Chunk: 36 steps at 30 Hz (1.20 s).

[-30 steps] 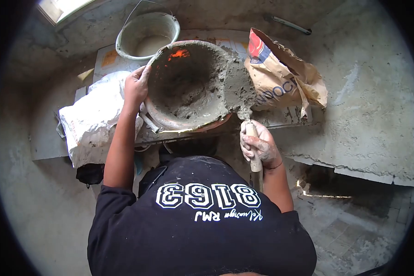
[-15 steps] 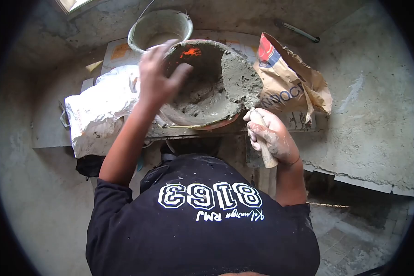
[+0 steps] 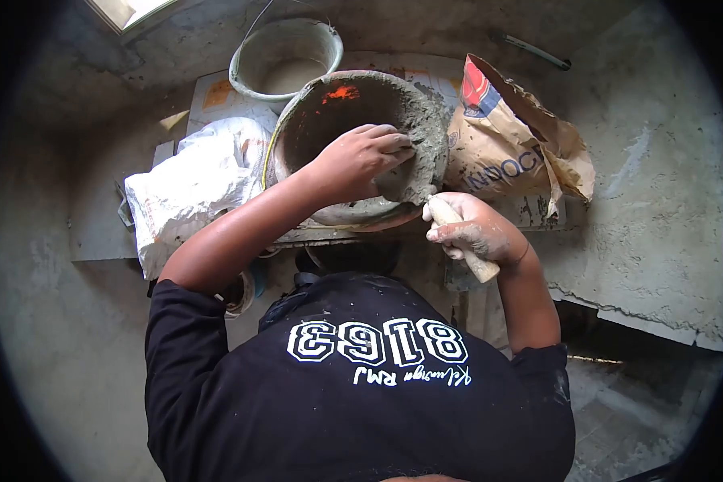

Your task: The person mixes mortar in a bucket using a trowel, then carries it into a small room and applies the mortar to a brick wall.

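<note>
My right hand (image 3: 475, 229) is closed around the pale wooden handle (image 3: 463, 241) of a trowel-like tool. The tool's front end is lost among grey mortar at the near right rim. My left hand (image 3: 368, 157) reaches inside a large round tub (image 3: 309, 120), its fingers curled against the mortar. Whatever lies under those fingers is hidden. Wet grey mortar (image 3: 430, 132) coats the tub's right wall, and an orange patch marks the far inner wall. The tub looks tilted.
Behind the tub stands a smaller pail (image 3: 253, 68) with greyish liquid. A white sack (image 3: 193, 181) lies at left, and a torn brown paper cement bag (image 3: 510, 153) stands at right. A concrete ledge (image 3: 643, 241) with a broken edge extends right.
My left hand has moved right and down from the tub's left rim to the mortar inside. The tub appears turned or tilted differently. My right hand keeps its grip on the handle.
</note>
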Available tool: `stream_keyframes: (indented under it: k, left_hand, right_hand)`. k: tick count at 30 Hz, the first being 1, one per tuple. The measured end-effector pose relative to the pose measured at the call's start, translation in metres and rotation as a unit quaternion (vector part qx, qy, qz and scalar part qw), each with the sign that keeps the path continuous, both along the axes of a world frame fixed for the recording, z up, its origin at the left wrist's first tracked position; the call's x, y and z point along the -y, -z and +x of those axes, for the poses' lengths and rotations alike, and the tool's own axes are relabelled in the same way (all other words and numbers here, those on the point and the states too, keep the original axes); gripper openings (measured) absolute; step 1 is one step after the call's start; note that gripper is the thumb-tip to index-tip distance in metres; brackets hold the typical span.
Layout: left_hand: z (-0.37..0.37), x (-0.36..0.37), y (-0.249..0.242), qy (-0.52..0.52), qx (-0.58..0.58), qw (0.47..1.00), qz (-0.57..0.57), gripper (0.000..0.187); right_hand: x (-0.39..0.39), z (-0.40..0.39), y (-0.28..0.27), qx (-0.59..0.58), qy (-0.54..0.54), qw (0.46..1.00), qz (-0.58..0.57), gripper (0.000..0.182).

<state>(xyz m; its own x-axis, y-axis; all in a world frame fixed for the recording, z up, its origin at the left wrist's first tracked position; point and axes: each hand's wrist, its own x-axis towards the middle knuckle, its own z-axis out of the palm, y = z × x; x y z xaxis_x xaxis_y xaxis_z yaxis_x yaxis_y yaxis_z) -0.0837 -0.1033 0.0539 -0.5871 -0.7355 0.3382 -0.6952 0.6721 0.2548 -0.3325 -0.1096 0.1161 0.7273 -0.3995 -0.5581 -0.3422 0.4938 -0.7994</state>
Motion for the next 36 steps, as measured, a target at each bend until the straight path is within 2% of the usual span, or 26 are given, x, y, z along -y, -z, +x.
stream_keyframes:
  k: [5,15,20,22,23,24,26,28,30,31,32,33,34,36]
  left_hand:
    - [0.001,0.002,0.026,0.009,-0.014,1.000,-0.020,0.060]
    - [0.004,0.002,0.029,0.001,-0.010,1.000,-0.014,0.051]
    - [0.015,-0.003,0.004,-0.032,-0.039,0.998,-0.046,0.040]
    - [0.025,-0.012,0.002,-0.070,-0.110,0.991,-0.043,0.037]
    - [0.027,-0.017,-0.001,-0.096,-0.162,0.981,-0.041,0.029]
    - [0.035,-0.021,0.005,-0.095,-0.162,0.981,-0.039,0.029]
    - [0.054,-0.027,0.022,-0.155,-0.170,0.972,0.038,0.023]
    - [0.063,-0.026,0.027,-0.184,-0.156,0.969,0.045,0.018]
    - [0.062,-0.032,0.017,-0.252,-0.113,0.952,0.133,0.020]
    - [0.064,-0.031,0.016,-0.253,-0.118,0.951,0.131,0.020]
    - [0.067,-0.031,0.016,-0.255,-0.100,0.959,0.074,0.023]
    - [0.070,-0.031,0.017,-0.257,-0.081,0.963,0.019,0.027]
    - [0.072,-0.031,0.019,-0.256,-0.083,0.963,0.019,0.027]
    - [0.076,-0.032,0.023,-0.352,-0.131,0.925,-0.053,0.033]
  right_hand:
    - [0.005,0.001,0.014,-0.009,0.001,1.000,0.023,0.026]
    - [0.013,0.004,0.010,-0.023,-0.014,0.999,0.024,0.023]
    - [0.008,0.009,0.008,-0.046,0.010,0.996,-0.070,0.020]
    - [0.011,0.006,0.003,-0.057,-0.012,0.994,-0.095,0.022]
    - [0.012,0.005,0.003,-0.060,0.009,0.992,-0.113,0.023]
    - [0.013,0.003,0.003,-0.064,0.030,0.989,-0.131,0.024]
    - [0.017,-0.001,-0.001,-0.067,0.042,0.987,-0.141,0.023]
    - [0.019,-0.006,-0.006,-0.093,0.065,0.974,-0.194,0.022]
    - [0.021,-0.011,-0.006,-0.094,0.067,0.973,-0.200,0.028]
    - [0.021,-0.014,-0.004,-0.121,0.072,0.946,-0.290,0.031]
    - [0.023,-0.018,-0.001,-0.148,0.076,0.911,-0.377,0.035]
    - [0.031,-0.025,0.008,-0.153,0.022,0.807,-0.570,0.042]
    - [0.035,-0.030,0.015,-0.156,0.021,0.807,-0.570,0.042]
    - [0.041,-0.037,0.029,-0.209,0.040,0.743,-0.634,0.041]
